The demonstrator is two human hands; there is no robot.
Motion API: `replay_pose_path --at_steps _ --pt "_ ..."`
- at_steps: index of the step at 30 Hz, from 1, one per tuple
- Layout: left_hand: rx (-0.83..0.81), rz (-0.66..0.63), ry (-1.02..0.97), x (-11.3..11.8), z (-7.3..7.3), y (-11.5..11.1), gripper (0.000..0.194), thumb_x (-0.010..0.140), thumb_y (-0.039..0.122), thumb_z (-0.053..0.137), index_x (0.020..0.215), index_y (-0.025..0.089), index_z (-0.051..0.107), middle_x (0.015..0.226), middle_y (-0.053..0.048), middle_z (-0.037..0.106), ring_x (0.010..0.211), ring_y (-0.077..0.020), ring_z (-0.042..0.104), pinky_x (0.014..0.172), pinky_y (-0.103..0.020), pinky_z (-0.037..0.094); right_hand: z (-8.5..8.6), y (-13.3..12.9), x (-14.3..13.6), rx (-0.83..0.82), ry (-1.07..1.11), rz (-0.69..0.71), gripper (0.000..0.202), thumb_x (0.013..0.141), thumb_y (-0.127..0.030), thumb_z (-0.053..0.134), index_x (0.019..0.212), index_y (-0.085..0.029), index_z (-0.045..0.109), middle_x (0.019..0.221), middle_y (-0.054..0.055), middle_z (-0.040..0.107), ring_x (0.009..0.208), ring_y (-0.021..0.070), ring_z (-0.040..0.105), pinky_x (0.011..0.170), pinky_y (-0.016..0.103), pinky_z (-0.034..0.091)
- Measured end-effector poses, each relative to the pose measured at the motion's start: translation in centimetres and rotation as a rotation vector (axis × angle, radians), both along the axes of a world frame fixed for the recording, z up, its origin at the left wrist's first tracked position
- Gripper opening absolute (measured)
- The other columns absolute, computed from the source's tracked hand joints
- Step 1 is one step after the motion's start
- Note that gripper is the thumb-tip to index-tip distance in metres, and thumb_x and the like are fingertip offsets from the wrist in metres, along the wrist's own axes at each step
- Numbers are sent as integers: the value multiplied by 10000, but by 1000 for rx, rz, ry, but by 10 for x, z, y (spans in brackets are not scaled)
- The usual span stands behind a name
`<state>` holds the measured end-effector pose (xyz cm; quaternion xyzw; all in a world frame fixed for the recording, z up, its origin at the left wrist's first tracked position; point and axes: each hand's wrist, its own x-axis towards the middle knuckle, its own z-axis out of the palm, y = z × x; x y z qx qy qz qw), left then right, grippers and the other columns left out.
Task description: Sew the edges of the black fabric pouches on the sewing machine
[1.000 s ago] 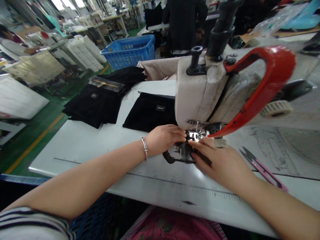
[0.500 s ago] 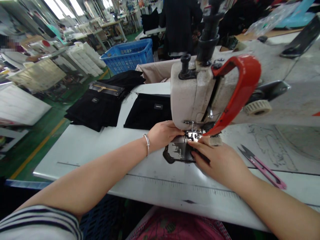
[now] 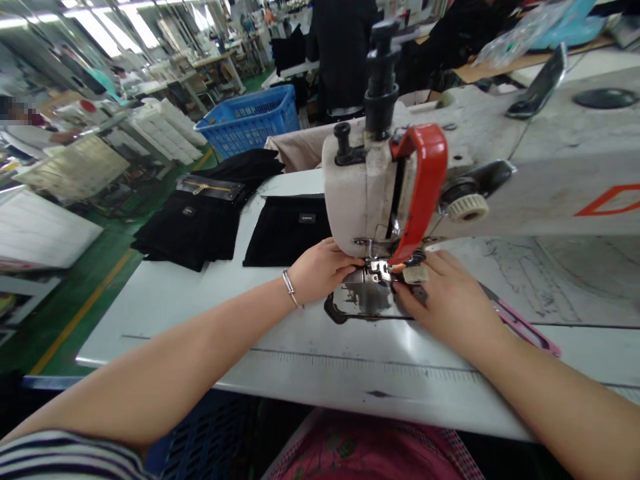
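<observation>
A black fabric panel (image 3: 285, 230) with a small label lies flat, its right side running behind the sewing machine head (image 3: 360, 187). My left hand (image 3: 323, 270), wearing a bracelet, has its fingers together at the panel's near right corner, tips left of the metal presser foot (image 3: 379, 270). Whether they pinch the cloth or only press it is hard to see. My right hand (image 3: 447, 297) lies to the right of the foot, fingers spread, the tips partly behind the red lever (image 3: 425, 180). A small dark piece shows by its thumb, too unclear to name.
Pink-handled thread snips (image 3: 530, 327) lie partly behind my right hand. Stacked black fabric pieces (image 3: 193, 223), with a zippered strip on top, sit at the table's left. Beyond stand a blue plastic basket (image 3: 250, 120) and a person in dark clothing (image 3: 343, 60).
My right hand has shifted slightly right, away from the presser foot, and now partly covers the snips. The red lever appears turned as the view shifts. My left hand stays beside the foot.
</observation>
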<state>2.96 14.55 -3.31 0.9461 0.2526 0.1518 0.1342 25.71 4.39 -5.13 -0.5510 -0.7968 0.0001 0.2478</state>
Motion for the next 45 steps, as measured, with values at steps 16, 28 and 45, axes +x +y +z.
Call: replay_pose_path --at_steps 16,28,45 --pt "-82 -75 29 -16 0 -52 413 937 91 414 1336 171 485 1382 -106 497 1383 -216 361 1146 -440 367 -2 -5 -3 85 -65 134 189 884 -171 532 1029 -177 653 947 94 617 895 253 537 773 391 449" --pt "-60 -268 30 -20 -2 -6 363 948 144 451 1301 165 532 1328 -111 557 1307 -190 459 1143 -405 362 -1 -10 -19 24 -146 225 297 924 -192 490 1189 -182 623 933 74 619 808 212 545 710 364 431" --pt "-172 184 -103 -58 26 -209 426 936 80 329 1321 155 493 1358 -63 559 1277 -158 505 1082 -309 454 -12 -169 -59 -914 1110 170 303 984 -400 403 1137 -240 609 1162 81 647 1111 233 606 967 437 504"
